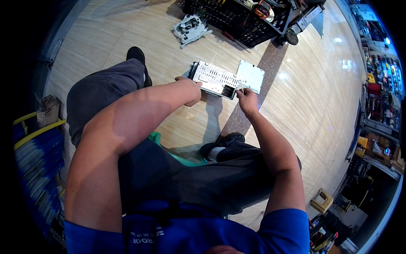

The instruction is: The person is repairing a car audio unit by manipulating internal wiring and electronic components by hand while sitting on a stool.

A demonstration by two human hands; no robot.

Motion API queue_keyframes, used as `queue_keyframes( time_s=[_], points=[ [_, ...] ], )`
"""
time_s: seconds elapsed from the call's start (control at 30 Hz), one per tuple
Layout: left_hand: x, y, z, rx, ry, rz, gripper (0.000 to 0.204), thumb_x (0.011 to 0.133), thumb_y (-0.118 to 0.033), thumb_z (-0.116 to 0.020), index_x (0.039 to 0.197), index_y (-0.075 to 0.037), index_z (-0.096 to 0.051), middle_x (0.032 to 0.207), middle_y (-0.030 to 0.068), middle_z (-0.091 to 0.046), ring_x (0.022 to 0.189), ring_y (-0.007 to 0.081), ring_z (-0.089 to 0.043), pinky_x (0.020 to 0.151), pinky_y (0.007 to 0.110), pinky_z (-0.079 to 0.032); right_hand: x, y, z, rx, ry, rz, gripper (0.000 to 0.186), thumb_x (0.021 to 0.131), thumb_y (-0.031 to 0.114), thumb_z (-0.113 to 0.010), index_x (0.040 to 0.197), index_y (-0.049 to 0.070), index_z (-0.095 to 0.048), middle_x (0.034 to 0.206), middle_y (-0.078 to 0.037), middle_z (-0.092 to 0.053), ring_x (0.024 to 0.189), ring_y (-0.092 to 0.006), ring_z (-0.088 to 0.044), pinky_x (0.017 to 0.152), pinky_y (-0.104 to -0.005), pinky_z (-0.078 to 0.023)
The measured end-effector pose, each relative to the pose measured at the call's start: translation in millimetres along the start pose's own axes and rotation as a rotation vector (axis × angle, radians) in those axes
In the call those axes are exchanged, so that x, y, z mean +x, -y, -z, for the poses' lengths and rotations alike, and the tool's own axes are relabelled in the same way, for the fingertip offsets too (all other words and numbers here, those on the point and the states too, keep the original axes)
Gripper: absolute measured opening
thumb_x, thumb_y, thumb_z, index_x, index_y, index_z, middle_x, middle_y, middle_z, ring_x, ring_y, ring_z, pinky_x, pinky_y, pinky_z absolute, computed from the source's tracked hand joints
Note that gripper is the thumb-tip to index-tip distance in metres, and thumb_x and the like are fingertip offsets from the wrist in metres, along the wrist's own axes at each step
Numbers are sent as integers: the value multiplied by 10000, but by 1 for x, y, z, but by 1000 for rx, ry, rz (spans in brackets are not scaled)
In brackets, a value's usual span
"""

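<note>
A silver metal box with slotted vents, which looks like a car stereo [215,78], is between my hands above the tiled floor. My left hand [192,91] is closed on its left end, thumb on the top face and fingers around the side. At the right corner, beside a dark connector socket, my right hand [247,99] pinches with thumb and fingertips. Something small and pale shows at those fingertips, too small to name. A flat silver metal plate [251,75] lies just beyond the right hand, next to the box's right end.
Farther off stands a black plastic crate [245,25] with cables and tools. A stripped metal mechanism [190,30] and a red-handled screwdriver [231,37] lie before it. Part of a green stool [179,158] shows beneath me. A yellow plastic piece [322,200] sits at the right.
</note>
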State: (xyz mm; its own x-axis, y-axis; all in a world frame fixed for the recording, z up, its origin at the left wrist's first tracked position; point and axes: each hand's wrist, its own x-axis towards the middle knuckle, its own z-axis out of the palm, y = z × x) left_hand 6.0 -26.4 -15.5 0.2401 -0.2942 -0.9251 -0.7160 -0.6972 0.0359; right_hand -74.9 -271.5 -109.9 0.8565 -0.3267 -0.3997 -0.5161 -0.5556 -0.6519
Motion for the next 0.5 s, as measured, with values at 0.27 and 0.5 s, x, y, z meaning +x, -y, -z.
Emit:
queue_keyframes(
  time_s=[0.27, 0.5],
  points=[
    [0, 0, -1, -33, -21, -6, 973, 759, -120, -679, 1549, -116, -111, 1517, 72, -386, 1246, 316, -535, 1030, 573, -372, -6, 11, 1, -175, -38, 93, 173, 866, 149, -673, 845, -23, -670, 736, -146, -676, 656, -194, -630, 648, -344, -488],
    [-8, -1, 1, 20, -39, -8, 472, 867, -237, -673, 1324, -167, -581, 1625, -54, -35, 1287, 257, -503, 903, 496, -468, -8, 14, 3, -200, -65, 152, 190, 867, 160, -667, 840, -28, -662, 754, -167, -684, 673, -259, -660, 643, -373, -497]
  ],
)
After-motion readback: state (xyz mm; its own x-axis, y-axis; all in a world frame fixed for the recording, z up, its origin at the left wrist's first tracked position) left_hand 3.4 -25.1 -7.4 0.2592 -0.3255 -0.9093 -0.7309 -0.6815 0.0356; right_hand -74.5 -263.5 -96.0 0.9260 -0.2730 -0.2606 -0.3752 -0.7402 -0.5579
